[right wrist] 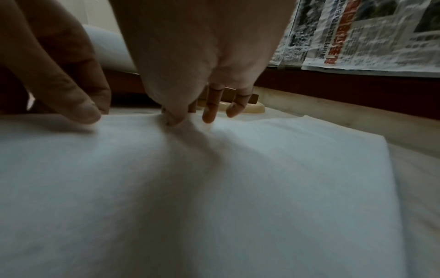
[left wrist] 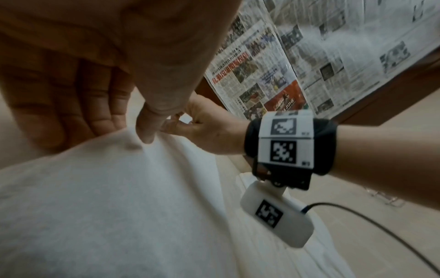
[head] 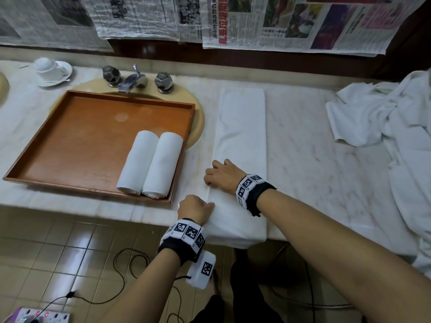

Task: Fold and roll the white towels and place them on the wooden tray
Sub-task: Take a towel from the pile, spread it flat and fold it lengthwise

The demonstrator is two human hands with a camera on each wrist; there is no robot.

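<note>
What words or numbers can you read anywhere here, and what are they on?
"JUNE": on the red advert in the newspaper on the wall, left wrist view.
Chinese newspaper headlines: large red characters, too blurred to read surely.
Newspaper small print: too small to read.
Wristband tags: black-and-white code patterns, no words.
Towels, tray, taps: no text.

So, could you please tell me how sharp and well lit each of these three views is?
Head view: evenly lit and mostly sharp, with a pale glare patch on the wooden tray. Left wrist view: dim, the folded towel soft. Right wrist view: darkest, the right hand shadowing the cloth.
</note>
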